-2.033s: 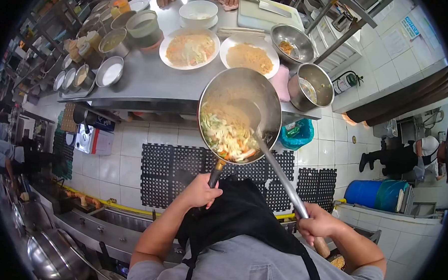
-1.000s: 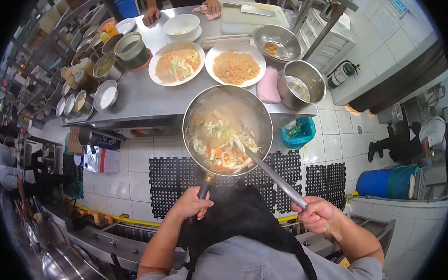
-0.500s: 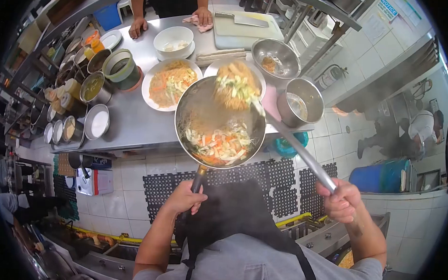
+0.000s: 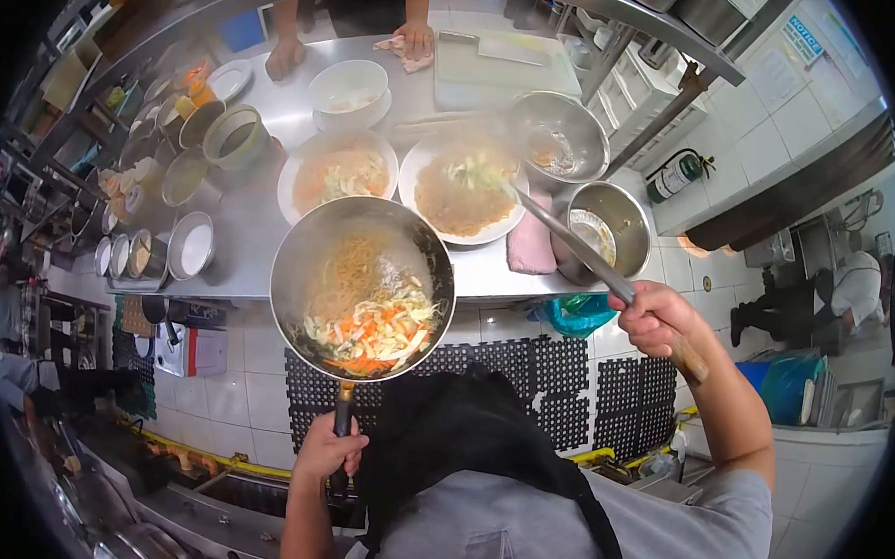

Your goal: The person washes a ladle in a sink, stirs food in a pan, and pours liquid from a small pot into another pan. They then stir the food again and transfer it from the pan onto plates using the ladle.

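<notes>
My left hand is closed round the black handle of a steel pan, which holds noodles and chopped vegetables near the counter's front edge. In my right hand is the long metal handle of a ladle. The ladle's far end lies over noodles and pale vegetables on the right white plate; steam blurs its head. Just left of that plate, another white plate bears noodles with carrot and cabbage. A pink cloth lies beside the right plate, below the ladle handle.
Steel bowls and a deep steel pot stand at the right. White bowls, a cutting board with a knife, and another person's hands are farther back. Sauce containers line the left. A shelf rail crosses above.
The pan has moved left and toward me, off the right plate's edge. The lifted noodles now lie on that plate, and my right hand has risen slightly with the ladle.
</notes>
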Available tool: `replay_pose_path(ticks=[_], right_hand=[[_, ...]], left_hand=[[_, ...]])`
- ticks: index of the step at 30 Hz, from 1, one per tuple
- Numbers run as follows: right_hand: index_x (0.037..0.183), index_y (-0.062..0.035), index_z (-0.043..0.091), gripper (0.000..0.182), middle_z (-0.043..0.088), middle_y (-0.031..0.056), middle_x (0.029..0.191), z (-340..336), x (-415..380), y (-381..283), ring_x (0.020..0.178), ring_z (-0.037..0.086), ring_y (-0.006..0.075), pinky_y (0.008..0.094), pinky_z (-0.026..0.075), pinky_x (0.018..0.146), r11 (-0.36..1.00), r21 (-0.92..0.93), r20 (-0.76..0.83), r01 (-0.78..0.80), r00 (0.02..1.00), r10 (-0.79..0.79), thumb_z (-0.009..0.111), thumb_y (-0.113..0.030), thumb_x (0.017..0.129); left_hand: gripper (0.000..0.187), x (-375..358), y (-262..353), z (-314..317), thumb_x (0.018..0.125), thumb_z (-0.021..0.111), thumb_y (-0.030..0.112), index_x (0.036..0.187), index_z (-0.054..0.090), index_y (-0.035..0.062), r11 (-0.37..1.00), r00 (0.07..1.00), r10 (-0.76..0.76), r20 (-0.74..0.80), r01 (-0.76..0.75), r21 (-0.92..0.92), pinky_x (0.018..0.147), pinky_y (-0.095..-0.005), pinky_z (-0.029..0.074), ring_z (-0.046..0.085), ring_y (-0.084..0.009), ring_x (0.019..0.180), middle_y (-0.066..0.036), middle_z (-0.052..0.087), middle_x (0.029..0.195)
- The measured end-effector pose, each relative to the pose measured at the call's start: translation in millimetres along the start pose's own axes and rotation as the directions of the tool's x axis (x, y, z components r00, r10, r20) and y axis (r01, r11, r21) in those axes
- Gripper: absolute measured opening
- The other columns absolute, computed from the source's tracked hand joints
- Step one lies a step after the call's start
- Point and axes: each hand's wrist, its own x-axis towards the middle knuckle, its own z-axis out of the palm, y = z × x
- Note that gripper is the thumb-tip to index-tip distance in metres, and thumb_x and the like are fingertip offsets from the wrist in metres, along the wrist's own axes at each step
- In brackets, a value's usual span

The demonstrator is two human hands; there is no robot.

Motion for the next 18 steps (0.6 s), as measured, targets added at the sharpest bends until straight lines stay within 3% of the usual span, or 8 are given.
replay_pose_path(ticks=[2, 7, 9, 16, 18], right_hand=[[0.094, -0.0073, 0.052, 0.012, 0.039, -0.0003, 0.055, -17, 13, -7, 0.034, 0.036, 0.0069, 0.0251, 0.025, 0.025, 0.999, -0.032, 0.032, -0.041, 0.999, 0.042, 0.052, -0.002, 0.084], [0.089, -0.0073, 0.05, 0.012, 0.041, 0.001, 0.052, -14, 26, -16, 0.032, 0.037, 0.009, 0.0267, 0.03, 0.026, 0.966, -0.25, -0.13, -0.062, 0.991, 0.03, 0.055, 0.0, 0.081], [0.087, -0.0073, 0.048, 0.014, 0.043, 0.0025, 0.052, -12, 28, -17, 0.032, 0.039, 0.0102, 0.0272, 0.033, 0.027, 0.906, -0.421, -0.199, -0.026, 0.978, -0.065, 0.056, 0.001, 0.078], [0.082, -0.0043, 0.048, 0.009, 0.049, 0.0041, 0.054, 0, 39, -28, 0.035, 0.045, 0.0122, 0.0295, 0.039, 0.03, 0.767, -0.642, -0.213, -0.015, 0.964, -0.159, 0.055, -0.001, 0.077], [0.078, -0.0042, 0.045, 0.009, 0.05, 0.0056, 0.052, 4, 41, -29, 0.033, 0.047, 0.0134, 0.0308, 0.039, 0.03, 0.656, -0.755, -0.235, -0.02, 0.942, -0.241, 0.054, -0.001, 0.076]], left_hand=[[0.023, 0, -6, 5, 0.082, 0.064, -0.009, 0.079, 0.046, 0.0056, 0.998, 1.0, 0.003, -0.021, -0.004, -0.056, 0.037, -0.0315, 0.042, 0.05, -0.0163, 0.039, -0.006, 0.049, 0.051], [0.022, -2, -14, 15, 0.083, 0.063, -0.01, 0.08, 0.048, 0.0055, 0.997, 0.998, 0.03, -0.059, -0.034, -0.069, 0.037, -0.0317, 0.042, 0.049, -0.0165, 0.038, -0.006, 0.048, 0.051], [0.022, -2, -19, 16, 0.083, 0.063, -0.01, 0.08, 0.047, 0.0056, 0.997, 0.998, 0.022, -0.058, -0.026, -0.078, 0.037, -0.0317, 0.042, 0.049, -0.0165, 0.038, -0.006, 0.048, 0.051], [0.024, -4, -19, 13, 0.083, 0.064, -0.008, 0.079, 0.046, 0.0063, 0.998, 0.998, 0.059, -0.03, -0.059, -0.023, 0.036, -0.0309, 0.041, 0.049, -0.016, 0.038, -0.005, 0.049, 0.051], [0.024, -4, -20, 12, 0.083, 0.065, -0.008, 0.079, 0.046, 0.0064, 0.998, 0.998, 0.056, -0.023, -0.056, -0.022, 0.036, -0.0308, 0.041, 0.049, -0.016, 0.038, -0.005, 0.049, 0.051]])
